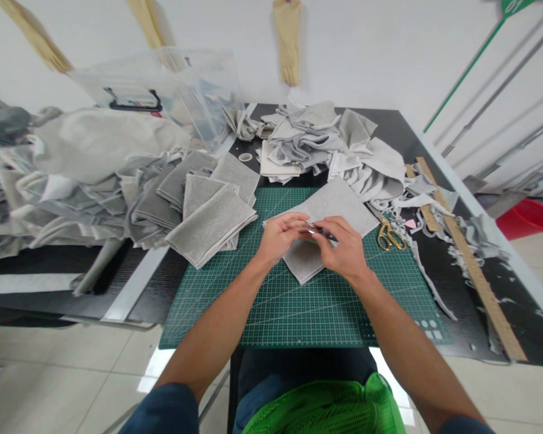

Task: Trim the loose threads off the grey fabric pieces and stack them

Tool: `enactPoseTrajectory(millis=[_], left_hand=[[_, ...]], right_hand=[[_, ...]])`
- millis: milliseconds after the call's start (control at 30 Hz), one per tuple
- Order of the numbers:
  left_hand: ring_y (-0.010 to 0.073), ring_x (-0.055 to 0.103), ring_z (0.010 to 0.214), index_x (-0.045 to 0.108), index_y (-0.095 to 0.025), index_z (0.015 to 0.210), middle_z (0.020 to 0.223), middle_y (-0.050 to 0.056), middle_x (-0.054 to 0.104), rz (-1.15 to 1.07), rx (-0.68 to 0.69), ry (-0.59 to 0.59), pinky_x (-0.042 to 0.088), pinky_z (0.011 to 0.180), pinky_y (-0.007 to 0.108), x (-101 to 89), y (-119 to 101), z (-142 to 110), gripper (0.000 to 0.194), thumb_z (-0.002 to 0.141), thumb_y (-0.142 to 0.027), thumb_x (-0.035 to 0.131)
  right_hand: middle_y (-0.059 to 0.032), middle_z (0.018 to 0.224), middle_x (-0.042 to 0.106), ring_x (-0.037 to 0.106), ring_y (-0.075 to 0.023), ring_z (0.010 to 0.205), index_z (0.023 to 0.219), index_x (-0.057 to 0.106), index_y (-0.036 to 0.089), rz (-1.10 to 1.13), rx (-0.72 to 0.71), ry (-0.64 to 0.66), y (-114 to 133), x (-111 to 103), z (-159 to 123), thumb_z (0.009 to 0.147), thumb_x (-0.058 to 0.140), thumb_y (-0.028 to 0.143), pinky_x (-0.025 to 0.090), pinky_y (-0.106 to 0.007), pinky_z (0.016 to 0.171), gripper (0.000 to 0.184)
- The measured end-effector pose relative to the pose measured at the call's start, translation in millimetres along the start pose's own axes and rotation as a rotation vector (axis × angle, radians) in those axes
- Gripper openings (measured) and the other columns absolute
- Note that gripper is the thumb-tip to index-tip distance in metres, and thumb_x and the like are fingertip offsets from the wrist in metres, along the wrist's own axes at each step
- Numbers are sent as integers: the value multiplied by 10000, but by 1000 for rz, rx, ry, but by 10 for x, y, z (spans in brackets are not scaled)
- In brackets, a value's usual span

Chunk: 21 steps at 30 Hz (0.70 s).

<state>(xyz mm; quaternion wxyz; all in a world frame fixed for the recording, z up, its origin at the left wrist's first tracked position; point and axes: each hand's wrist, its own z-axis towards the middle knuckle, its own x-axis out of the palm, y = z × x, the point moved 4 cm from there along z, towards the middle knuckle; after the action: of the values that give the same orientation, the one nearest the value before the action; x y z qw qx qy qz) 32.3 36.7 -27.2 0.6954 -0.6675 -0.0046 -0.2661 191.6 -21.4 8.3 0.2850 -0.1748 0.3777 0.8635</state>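
Note:
My left hand [283, 235] and my right hand [342, 244] meet above a folded piece of grey cloth [344, 202]. The fingers of both are pinched together around a small, dark, shiny metallic object [314, 229], mostly hidden by the fingertips, so its kind cannot be made out. Beneath the hands, the cloth lies at an angle on a green cutting mat [271, 319]. Gold-handled scissors [390, 235] rest on the mat to the right of my right hand, their blades partly under cloth scraps.
Folded grey cloths [212, 223] overlap the mat's left edge, beside a large fabric heap [104, 150]. More crumpled pieces [312, 132] lie at the back. A clear plastic box [163, 84] stands back left. A long wooden ruler [475, 271] and fabric trimmings [473, 241] lie right.

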Motion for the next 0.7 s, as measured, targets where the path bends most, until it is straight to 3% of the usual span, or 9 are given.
enactPoseTrajectory(millis=[167, 300, 400, 500, 600, 700], left_hand=[[295, 661, 1270, 646, -200, 1279, 1314, 125, 720, -23, 87, 24, 482, 1133, 537, -51, -18, 49, 616, 687, -44, 713], [293, 552, 1404, 664, -246, 1305, 1455, 90, 635, 88, 98, 58, 407, 1198, 533, -129, 10, 85, 687, 656, -22, 651], [284, 553, 1401, 737, -220, 1187, 1433, 91, 649, 279, 93, 108, 378, 1216, 534, -167, 68, 105, 586, 657, -27, 580], [279, 586, 1357, 780, -206, 1040, 1360, 90, 694, 601, 137, 117, 365, 1222, 540, -201, 106, 113, 524, 632, -4, 520], [309, 583, 1352, 786, -209, 995, 1350, 99, 697, 919, 139, 223, 371, 1218, 542, -201, 121, 92, 538, 582, 20, 527], [340, 494, 1437, 777, -221, 1052, 1458, 109, 625, 1101, 101, 400, 352, 1226, 546, -206, 120, 45, 612, 536, 22, 556]], right_hand=[[-99, 1041, 695, 649, -230, 916, 1144, 649, 196, -8, 153, -54, -110, -124, 31, 952, 575, 290, 542, -387, 834, 227], [-59, 995, 720, 644, -197, 813, 1131, 651, 197, 43, 243, 168, -239, -55, 9, 898, 640, 303, 518, -344, 771, 256], [-41, 946, 709, 626, -195, 805, 1015, 659, 203, 42, 188, 366, -274, 20, -11, 847, 699, 282, 502, -338, 759, 191], [-67, 1018, 680, 616, -231, 932, 990, 644, 200, -14, 82, 437, -310, 42, -35, 802, 734, 215, 501, -390, 865, 209], [-98, 1189, 639, 584, -280, 1119, 1094, 648, 209, -54, 8, 565, -375, 72, -133, 730, 819, 207, 466, -473, 1006, 402], [-137, 1423, 530, 518, -334, 1277, 1320, 616, 253, -97, 6, 738, -445, 99, -274, 613, 942, 286, 443, -526, 1056, 780]])
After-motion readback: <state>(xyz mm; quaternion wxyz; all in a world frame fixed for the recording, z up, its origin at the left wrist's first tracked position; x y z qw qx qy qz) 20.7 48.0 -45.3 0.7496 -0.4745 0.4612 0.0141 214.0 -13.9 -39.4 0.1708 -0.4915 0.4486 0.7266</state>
